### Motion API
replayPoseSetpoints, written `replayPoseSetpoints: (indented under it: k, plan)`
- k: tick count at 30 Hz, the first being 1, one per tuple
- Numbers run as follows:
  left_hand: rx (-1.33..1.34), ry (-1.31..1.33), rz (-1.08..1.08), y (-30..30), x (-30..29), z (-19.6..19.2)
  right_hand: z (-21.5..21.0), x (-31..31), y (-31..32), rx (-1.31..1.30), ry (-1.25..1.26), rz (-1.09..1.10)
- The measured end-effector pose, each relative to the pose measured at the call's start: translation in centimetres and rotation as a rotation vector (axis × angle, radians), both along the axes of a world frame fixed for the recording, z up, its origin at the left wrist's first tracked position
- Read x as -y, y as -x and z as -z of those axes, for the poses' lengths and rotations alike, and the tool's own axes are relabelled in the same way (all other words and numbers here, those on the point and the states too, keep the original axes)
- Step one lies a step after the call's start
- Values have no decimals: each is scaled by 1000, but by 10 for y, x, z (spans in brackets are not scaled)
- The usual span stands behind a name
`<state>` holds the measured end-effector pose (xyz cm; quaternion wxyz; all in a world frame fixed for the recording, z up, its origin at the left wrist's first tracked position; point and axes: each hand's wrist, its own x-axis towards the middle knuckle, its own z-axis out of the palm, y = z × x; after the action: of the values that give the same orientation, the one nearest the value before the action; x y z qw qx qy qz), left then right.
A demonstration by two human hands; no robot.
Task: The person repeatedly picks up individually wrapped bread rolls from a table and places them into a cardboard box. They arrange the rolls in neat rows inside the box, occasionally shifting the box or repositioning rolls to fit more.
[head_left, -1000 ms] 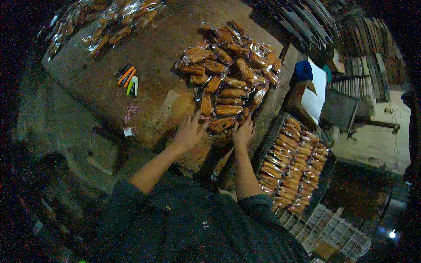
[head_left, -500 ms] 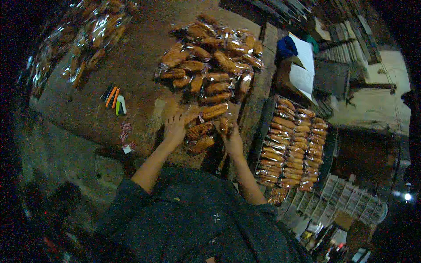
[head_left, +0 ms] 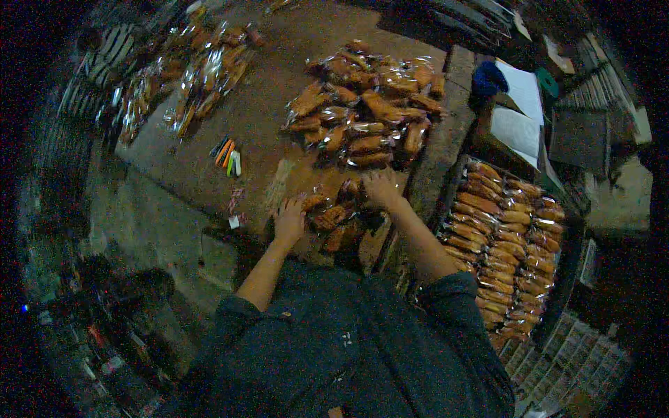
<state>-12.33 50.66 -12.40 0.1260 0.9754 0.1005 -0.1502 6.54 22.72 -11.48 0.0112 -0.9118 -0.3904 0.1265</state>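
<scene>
A few brown pastries in clear wrap (head_left: 336, 216) lie on the wooden table close in front of me. At their left side, my left hand (head_left: 290, 221) rests with its fingers apart, the tips beside the nearest wrapped pastry. My right hand (head_left: 382, 190) is at their right end, its fingers bent down around a wrapped pastry (head_left: 350, 189) that it partly hides. Just beyond my hands is a large loose pile of wrapped pastries (head_left: 369, 108).
To the right stands a crate of wrapped pastries in rows (head_left: 505, 244). An open notebook (head_left: 516, 129) lies beyond it. Markers (head_left: 226, 155) lie on the table (head_left: 279, 56) at left, near more wrapped pastries (head_left: 212, 80). A raised wooden edge (head_left: 442, 118) runs along the right.
My right hand has moved away from me, up toward the large pile. The wrapped pastries between my hands have shifted and now lie more loosely. The whole view has swung somewhat.
</scene>
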Motion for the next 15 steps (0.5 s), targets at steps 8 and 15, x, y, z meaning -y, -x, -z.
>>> replayPoseSetpoints:
  k: [8, 15]
  plan:
    - [221, 350, -56, -47, -31, -8, -49, 24, 93, -110, -227, 505]
    - [-2, 566, 312, -79, 7, -4, -79, 0, 150, 15, -411, 766]
